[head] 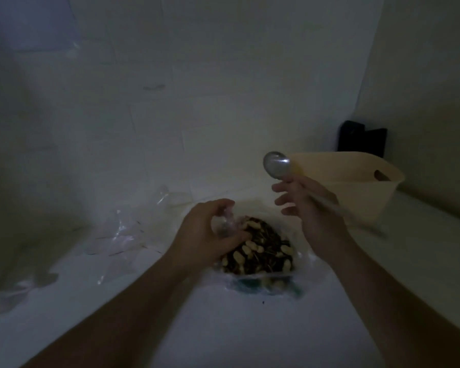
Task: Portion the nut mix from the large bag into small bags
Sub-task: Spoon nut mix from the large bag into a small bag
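Observation:
The large clear bag of nut mix lies open on the white table, showing peanuts among dark pieces. My left hand is over its left side and pinches a small clear bag between curled fingers and thumb. My right hand is raised to the right of the big bag and holds a metal spoon by its handle, with the bowl pointing up and looking empty.
A loose pile of small clear bags lies to the left on the table. A cream plastic basket stands at the right, with a dark object behind it against the wall. The scene is dim.

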### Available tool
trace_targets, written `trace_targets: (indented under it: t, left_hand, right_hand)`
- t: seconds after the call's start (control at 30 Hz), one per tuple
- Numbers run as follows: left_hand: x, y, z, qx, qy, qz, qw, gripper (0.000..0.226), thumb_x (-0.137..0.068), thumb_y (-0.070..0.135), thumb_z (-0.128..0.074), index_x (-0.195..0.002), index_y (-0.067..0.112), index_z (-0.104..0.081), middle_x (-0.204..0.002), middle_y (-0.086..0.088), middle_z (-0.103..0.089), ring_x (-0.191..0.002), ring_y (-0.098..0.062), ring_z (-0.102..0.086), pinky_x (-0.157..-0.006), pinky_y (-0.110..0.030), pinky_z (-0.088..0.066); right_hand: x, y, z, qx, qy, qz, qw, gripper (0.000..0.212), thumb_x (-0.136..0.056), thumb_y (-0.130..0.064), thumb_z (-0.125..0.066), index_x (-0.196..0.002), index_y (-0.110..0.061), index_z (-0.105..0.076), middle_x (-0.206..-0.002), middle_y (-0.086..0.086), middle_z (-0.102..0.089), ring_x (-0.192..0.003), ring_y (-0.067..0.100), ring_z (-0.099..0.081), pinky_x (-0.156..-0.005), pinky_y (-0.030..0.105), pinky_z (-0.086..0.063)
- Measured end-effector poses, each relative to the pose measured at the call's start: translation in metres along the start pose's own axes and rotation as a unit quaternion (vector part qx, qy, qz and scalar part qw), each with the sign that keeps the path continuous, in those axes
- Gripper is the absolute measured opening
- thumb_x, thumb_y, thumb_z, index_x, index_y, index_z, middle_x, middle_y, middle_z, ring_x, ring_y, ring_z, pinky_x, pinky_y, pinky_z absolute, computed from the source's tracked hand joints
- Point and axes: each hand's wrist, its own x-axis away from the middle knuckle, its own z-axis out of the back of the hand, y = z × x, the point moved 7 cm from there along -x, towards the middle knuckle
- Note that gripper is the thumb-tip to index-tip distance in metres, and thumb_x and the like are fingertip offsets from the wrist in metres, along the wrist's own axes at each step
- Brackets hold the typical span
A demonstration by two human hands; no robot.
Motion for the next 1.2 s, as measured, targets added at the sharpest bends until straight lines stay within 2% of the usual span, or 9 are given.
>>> trace_targets:
  t: [0.1, 0.27, 0.4, 0.57, 0.73, 0.83, 0.93, 1.07, 1.2]
  left_hand:
    - [0.008, -0.006, -0.011, 0.016, 0.018, 0.013, 1.000, 0.063, -0.074, 0.054, -0.087, -0.131, 0.040, -0.063, -0.117, 0.022, -0.059, -0.116, -0.005, -0.056, -0.102, -0.030, -0.047]
    - [-0.005, -0.010, -0.006, 0.061, 0.050, 0.030, 0.996, 0.068, -0.068, 0.064, -0.080, -0.130, 0.041, -0.063, -0.120, 0.020, -0.063, -0.115, -0.002, -0.057, -0.102, -0.030, -0.048]
    - [-0.023, -0.003, 0.019, 0.001, 0.038, -0.034, 0.999, 0.071, -0.067, 0.068, -0.075, -0.129, 0.034, -0.067, -0.112, 0.026, -0.065, -0.107, 0.006, -0.056, -0.096, -0.017, -0.044]
    - [-0.014, -0.016, 0.016, 0.022, 0.032, -0.025, 0.999, 0.082, -0.070, 0.072, -0.071, -0.143, 0.037, -0.059, -0.116, 0.019, -0.068, -0.112, 0.006, -0.057, -0.096, -0.018, -0.044]
    - [-0.006, -0.022, 0.013, 0.097, 0.035, -0.007, 0.995, 0.068, -0.066, 0.063, -0.077, -0.127, 0.045, -0.055, -0.108, 0.019, -0.071, -0.111, 0.000, -0.064, -0.098, -0.012, -0.042]
    - [-0.001, -0.027, 0.014, 0.094, 0.033, 0.001, 0.995, 0.063, -0.063, 0.064, -0.078, -0.119, 0.042, -0.058, -0.110, 0.017, -0.071, -0.112, -0.002, -0.063, -0.099, -0.021, -0.045]
    - [0.004, -0.030, 0.006, 0.128, 0.032, 0.027, 0.991, 0.060, -0.061, 0.060, -0.082, -0.115, 0.042, -0.061, -0.109, 0.015, -0.071, -0.109, -0.006, -0.063, -0.095, -0.030, -0.050]
    - [0.009, -0.028, -0.012, 0.157, 0.014, 0.039, 0.987, 0.054, -0.069, 0.044, -0.087, -0.113, 0.031, -0.060, -0.106, 0.010, -0.071, -0.103, -0.016, -0.067, -0.093, -0.048, -0.057]
    - [0.011, -0.023, -0.016, 0.137, 0.006, 0.023, 0.990, 0.044, -0.077, 0.026, -0.090, -0.107, 0.029, -0.058, -0.102, 0.014, -0.070, -0.098, -0.008, -0.067, -0.092, -0.044, -0.057]
  right_hand:
    - [-0.008, -0.004, -0.005, -0.072, 0.011, -0.027, 0.997, 0.029, -0.103, -0.018, -0.043, -0.106, -0.017, -0.072, -0.091, 0.009, -0.077, -0.075, 0.025, -0.070, -0.062, 0.030, -0.053]
    - [-0.011, -0.012, 0.006, -0.036, 0.047, 0.023, 0.998, 0.026, -0.096, -0.013, -0.040, -0.093, -0.015, -0.065, -0.075, 0.008, -0.066, -0.065, 0.023, -0.064, -0.056, 0.028, -0.048]
    - [0.003, -0.011, 0.004, 0.072, 0.011, 0.075, 0.995, 0.029, -0.101, -0.037, -0.037, -0.097, -0.029, -0.065, -0.083, 0.004, -0.061, -0.077, 0.020, -0.064, -0.069, 0.033, -0.054]
    - [0.015, 0.000, -0.004, 0.199, -0.051, 0.136, 0.969, 0.026, -0.104, -0.037, -0.037, -0.097, -0.034, -0.063, -0.108, -0.006, -0.058, -0.098, 0.015, -0.066, -0.088, 0.045, -0.056]
    - [0.019, -0.012, -0.001, 0.335, -0.035, 0.242, 0.910, 0.010, -0.102, -0.018, -0.052, -0.097, -0.023, -0.059, -0.097, -0.012, -0.053, -0.090, 0.001, -0.052, -0.084, 0.015, -0.042]
    - [0.027, -0.019, -0.002, 0.385, -0.042, 0.266, 0.882, 0.011, -0.100, -0.026, -0.053, -0.090, -0.031, -0.055, -0.087, -0.017, -0.050, -0.080, -0.001, -0.046, -0.075, 0.019, -0.042]
    - [0.042, -0.026, -0.016, 0.463, -0.060, 0.349, 0.813, 0.015, -0.095, -0.025, -0.048, -0.092, -0.032, -0.062, -0.079, -0.027, -0.052, -0.080, -0.011, -0.055, -0.075, 0.014, -0.044]
    - [0.036, -0.017, -0.016, 0.370, -0.143, 0.312, 0.863, 0.016, -0.099, -0.009, -0.055, -0.088, -0.018, -0.063, -0.084, -0.014, -0.051, -0.076, 0.004, -0.055, -0.068, 0.015, -0.039]
    - [0.035, -0.023, -0.013, 0.345, -0.135, 0.290, 0.882, 0.017, -0.096, -0.006, -0.056, -0.082, -0.014, -0.061, -0.082, -0.007, -0.051, -0.069, 0.015, -0.053, -0.066, 0.024, -0.042]
